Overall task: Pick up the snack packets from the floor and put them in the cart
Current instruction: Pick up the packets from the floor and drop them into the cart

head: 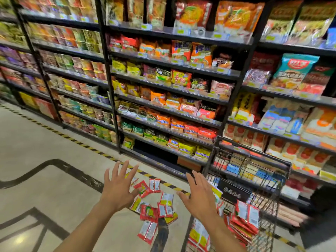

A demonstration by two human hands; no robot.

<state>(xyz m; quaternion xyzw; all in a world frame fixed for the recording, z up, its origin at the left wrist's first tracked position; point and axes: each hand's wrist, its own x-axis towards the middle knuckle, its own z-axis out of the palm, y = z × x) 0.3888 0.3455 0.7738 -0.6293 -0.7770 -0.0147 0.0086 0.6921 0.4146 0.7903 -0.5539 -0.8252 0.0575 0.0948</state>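
Both arms reach forward and down. The left hand (118,190) and right hand (198,199) are spread, palms down, with straight, splayed fingers (125,168) that hold nothing.

Below and between the hands, a loose heap of snack packets (154,206) lies on the pale tiled floor (45,151). They overlap at all angles. They are small flat sachets, mostly red, some with white panels and some with yellow-green ends. The left hand covers the heap's left edge.

Just to the right of the heap stands a black wire cart (254,151). The right hand is in front of its near corner. More of the same red and white sachets (247,215) are piled inside it.

A yellow-and-black striped line (81,143) runs along the floor behind the heap. Beyond it rise dark metal shelves (163,73), packed with colourful bags and blurred at the edges.
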